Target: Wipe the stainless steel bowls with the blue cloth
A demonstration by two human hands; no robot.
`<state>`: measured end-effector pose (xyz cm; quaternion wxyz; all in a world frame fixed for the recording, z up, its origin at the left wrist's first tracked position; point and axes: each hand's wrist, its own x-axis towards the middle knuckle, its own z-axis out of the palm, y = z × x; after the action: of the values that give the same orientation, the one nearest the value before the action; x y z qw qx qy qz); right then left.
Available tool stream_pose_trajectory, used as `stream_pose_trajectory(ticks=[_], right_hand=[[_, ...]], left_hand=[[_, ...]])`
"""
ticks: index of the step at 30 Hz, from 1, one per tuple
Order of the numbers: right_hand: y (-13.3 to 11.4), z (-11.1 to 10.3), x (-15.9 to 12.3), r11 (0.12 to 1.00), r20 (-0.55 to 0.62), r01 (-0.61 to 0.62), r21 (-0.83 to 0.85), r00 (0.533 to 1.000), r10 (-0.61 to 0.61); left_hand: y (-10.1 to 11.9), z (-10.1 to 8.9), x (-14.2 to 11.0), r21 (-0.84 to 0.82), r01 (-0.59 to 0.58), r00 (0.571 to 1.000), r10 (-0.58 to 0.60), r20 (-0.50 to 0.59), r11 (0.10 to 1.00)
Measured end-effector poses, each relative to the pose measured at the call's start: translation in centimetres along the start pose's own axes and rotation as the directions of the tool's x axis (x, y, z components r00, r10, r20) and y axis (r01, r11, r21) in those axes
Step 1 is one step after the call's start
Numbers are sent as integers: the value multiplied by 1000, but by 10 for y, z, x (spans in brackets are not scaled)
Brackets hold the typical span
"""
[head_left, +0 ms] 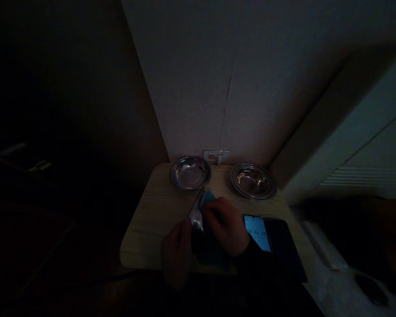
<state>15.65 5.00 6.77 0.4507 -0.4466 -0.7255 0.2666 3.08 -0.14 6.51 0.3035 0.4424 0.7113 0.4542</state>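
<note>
A shiny metal spoon [196, 216] is in my left hand [177, 252], its broad end near my thumb and its narrower part pointing away toward the wall. My left fingers are closed on its near edge. My right hand [229, 225] pinches a blue cloth [207, 198] against the spoon's right side. Darker folds of what looks like the same cloth hang below my hands. The light is very dim, so the spoon's exact shape and its lower end are hard to make out.
A metal bowl [190, 174] stands at the back left of the small wooden table [145, 220], and stacked metal bowls [253, 181] at the back right. A lit phone [257, 233] showing a timer lies on the right. A wall socket [215, 156] holds a plug.
</note>
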Motion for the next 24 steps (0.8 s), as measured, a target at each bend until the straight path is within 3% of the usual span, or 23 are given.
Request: stream_pose_trajectory(ticks=[3, 7, 12, 17, 20, 24], right_hand=[[3, -2, 7, 999, -20, -44, -14, 999, 44], [-3, 1, 1, 999, 44, 6, 43, 999, -7], [-3, 2, 2, 996, -11, -85, 22, 996, 85], [-3, -1, 5, 1000, 45, -6, 5, 999, 5], [-2, -4, 8, 999, 10, -39, -33, 999, 39], [-5, -4, 6, 1000, 78, 16, -20, 997, -15]], left_hand=[[-1, 1, -3, 45, -1, 999, 3, -32, 999], [0, 1, 0, 24, 22, 998, -20, -61, 999], [-2, 2, 2, 28, -2, 997, 4, -77, 1000], [-6, 4, -2, 13, -27, 998, 28, -57, 1000], [-4, 4, -4, 44, -39, 997, 42, -70, 998], [-1, 4, -4, 33, -21, 999, 22, -34, 999]])
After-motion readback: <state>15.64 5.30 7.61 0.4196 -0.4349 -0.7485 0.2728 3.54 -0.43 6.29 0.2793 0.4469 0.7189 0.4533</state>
